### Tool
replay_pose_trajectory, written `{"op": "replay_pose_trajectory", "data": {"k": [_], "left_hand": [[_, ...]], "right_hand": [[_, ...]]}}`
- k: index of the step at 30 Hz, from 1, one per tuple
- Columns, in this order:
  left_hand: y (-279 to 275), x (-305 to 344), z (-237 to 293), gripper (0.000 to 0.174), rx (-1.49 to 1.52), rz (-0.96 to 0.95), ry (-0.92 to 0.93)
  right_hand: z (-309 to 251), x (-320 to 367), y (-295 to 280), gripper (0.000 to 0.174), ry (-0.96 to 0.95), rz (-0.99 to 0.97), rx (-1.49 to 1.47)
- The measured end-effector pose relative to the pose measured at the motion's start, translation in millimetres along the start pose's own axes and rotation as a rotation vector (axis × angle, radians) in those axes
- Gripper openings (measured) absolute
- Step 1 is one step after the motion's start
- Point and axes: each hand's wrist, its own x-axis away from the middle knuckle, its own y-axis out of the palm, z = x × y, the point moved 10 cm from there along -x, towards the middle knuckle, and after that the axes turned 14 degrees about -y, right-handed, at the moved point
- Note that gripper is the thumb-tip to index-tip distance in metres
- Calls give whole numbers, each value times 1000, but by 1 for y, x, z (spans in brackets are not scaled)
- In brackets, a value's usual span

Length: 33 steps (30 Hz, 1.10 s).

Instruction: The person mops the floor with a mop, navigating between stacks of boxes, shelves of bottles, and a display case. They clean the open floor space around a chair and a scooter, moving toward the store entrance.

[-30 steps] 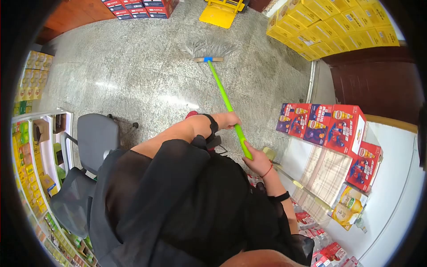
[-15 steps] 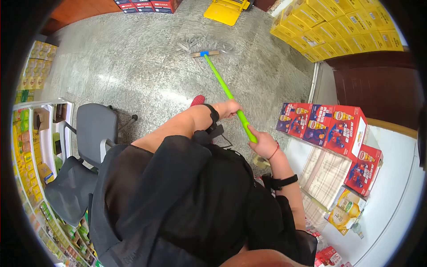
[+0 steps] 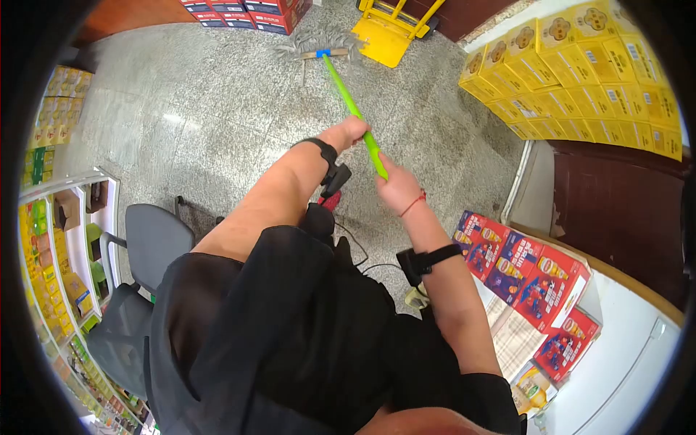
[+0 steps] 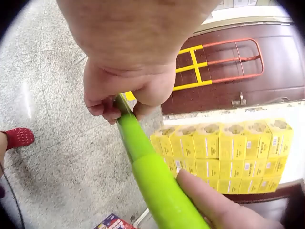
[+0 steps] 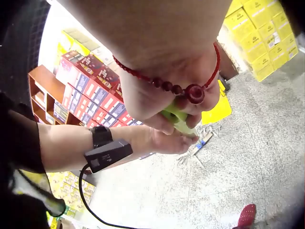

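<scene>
A mop with a bright green handle (image 3: 341,85) slants away from me across the floor. Its grey string head (image 3: 317,45), with a wooden bar and blue clip, lies flat near the yellow cart. My left hand (image 3: 354,130) grips the handle partway down; in the left wrist view its fingers (image 4: 112,112) curl round the pole. At the handle's top end my right hand (image 3: 398,185), with a red bracelet (image 5: 176,89) at its wrist, wraps round it. In the right wrist view both hands line up along the pole.
Ahead stand a yellow hand truck (image 3: 384,40) and red-blue cartons (image 3: 272,18). Yellow boxes (image 3: 580,72) are stacked at the right, with red gift boxes (image 3: 522,272) nearer. Office chairs (image 3: 156,243) and stocked shelves (image 3: 54,246) line the left. A red shoe (image 3: 331,200) is on the floor.
Both hands have moved forward, pushing the mop head farther away toward the yellow hand truck. The head view has also shifted a little; both hands keep their grip.
</scene>
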Motion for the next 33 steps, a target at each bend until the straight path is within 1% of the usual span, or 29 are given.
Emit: {"op": "replay_pose_trajectory", "data": {"k": [2, 4, 5, 8, 9, 11, 12, 14, 17, 18, 19, 21, 22, 24, 25, 26, 27, 28, 29, 30, 32, 33], "left_hand": [[-17, -20, 31, 13, 24, 3, 4], [-31, -24, 66, 16, 71, 10, 34], [-36, -31, 77, 16, 73, 16, 28], [-47, -39, 105, 27, 103, 20, 49], [-49, -42, 110, 27, 108, 24, 44], [-61, -42, 121, 23, 125, 125, 108], [-63, -44, 121, 23, 131, 128, 103], [-55, -49, 116, 30, 36, 72, 28], [-45, -48, 110, 27, -20, 106, 36], [-42, -62, 101, 23, -115, 154, 40], [-38, -58, 95, 23, -114, 155, 42], [-16, -44, 75, 22, -19, 24, 20], [-7, -30, 69, 22, -18, 23, 30], [16, -2, 44, 18, 50, -21, -7], [31, 3, 26, 18, 30, -44, -43], [47, 5, 7, 19, 10, -67, -78], [61, 9, -6, 19, 7, -68, -70], [82, 15, -27, 20, -111, -104, -134], [103, 21, -48, 21, -231, -139, -196], [121, 31, -63, 21, -235, -140, -190], [174, 56, -93, 22, -236, -230, -211], [193, 69, -102, 22, -244, -230, -208]], "right_hand": [[9, -42, -14, 50, 24, -3, -6], [13, -80, -33, 50, -56, 69, -13], [15, -97, -38, 50, -60, 63, -19], [18, -133, -48, 50, -42, 13, 48], [20, -141, -48, 50, -32, -5, 42], [23, -150, -46, 50, -25, -30, 35], [26, -152, -44, 50, -22, -42, 34], [31, -155, -41, 50, -21, -59, 37], [42, -142, -37, 53, -47, -41, 67], [43, -134, -32, 53, -66, -82, 25], [42, -123, -25, 54, -85, -123, -18], [43, -93, -23, 56, -101, -104, -48], [43, -76, -22, 57, -118, -85, -77], [50, -35, -13, 58, -109, -94, -93], [54, -11, -6, 59, -96, -105, -115], [61, 13, 1, 59, -97, -99, -111], [65, 40, 6, 59, -137, -69, -118], [63, 66, 4, 59, -174, -40, -123], [65, 94, 2, 59, -174, -33, -118], [63, 122, -3, 58, -157, -39, -123], [67, 180, -9, 57, -137, -44, -127], [72, 208, -12, 56, -137, -27, -121]]}}
